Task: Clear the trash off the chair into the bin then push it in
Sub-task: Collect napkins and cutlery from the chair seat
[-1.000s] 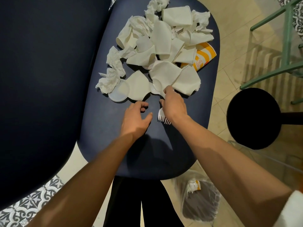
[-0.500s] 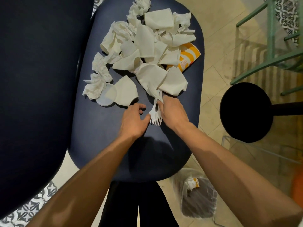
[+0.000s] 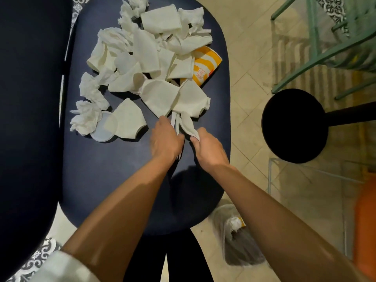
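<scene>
Farthest left on the dark navy padded chair seat (image 3: 101, 169), the heap of crumpled white paper cups and napkins (image 3: 152, 58) covers the far half, well short of the bin. At the heap's near edge my left grip (image 3: 166, 139) lies curled over the white plastic forks (image 3: 174, 121). Their long axis runs straight away from me: handles poke out past the fingertips towards the heap, tines show beside the wrist. Just beside it, my right grip (image 3: 209, 148) pinches the tail of a twisted white paper napkin (image 3: 188, 123), whose other end sits under the heap's front sheets.

What the coming move turns on, as I judge it: the clear-bagged waste bin (image 3: 240, 247) stands on the floor past the seat's near-right corner, so it lies behind and to the right of both grips, lower than the seat. The right grip is the nearer one. The left must cross over the seat edge to reach it, and the forks, held lengthwise, should go in tines first.
</scene>
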`<state>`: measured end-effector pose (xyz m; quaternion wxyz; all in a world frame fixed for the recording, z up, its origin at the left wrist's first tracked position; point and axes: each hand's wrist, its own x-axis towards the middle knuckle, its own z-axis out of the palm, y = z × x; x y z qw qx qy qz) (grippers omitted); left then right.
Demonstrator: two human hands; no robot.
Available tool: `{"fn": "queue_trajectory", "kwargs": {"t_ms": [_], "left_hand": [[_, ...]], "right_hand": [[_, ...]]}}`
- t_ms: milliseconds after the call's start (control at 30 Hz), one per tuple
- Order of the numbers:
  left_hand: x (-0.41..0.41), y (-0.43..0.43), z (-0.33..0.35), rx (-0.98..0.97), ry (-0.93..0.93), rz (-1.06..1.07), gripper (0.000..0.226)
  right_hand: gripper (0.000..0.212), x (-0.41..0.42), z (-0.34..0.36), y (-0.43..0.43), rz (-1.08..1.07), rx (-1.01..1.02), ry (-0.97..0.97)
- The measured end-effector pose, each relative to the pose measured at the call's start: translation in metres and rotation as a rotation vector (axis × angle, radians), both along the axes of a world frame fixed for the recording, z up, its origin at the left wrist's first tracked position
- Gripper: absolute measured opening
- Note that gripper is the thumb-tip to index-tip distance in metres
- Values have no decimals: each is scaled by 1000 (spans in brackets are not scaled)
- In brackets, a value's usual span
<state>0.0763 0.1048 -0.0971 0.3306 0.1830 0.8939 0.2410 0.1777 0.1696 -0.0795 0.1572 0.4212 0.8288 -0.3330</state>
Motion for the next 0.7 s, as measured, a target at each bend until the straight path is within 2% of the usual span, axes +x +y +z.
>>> {"fn": "queue_trajectory", "kwargs": {"t_ms": [267,567,700], "left_hand": [[9,-9,-3,-177,121,-264,18],[8,-34,6,-190,-41,-269,3],[2,-55,12,-201,-37,-229,8]], "right_hand": [[25,7,-7,-6,-90,-29,50],[27,-5,1,-6,-129,47,214],[28,-16,7,-10,-98,33,285]]}}
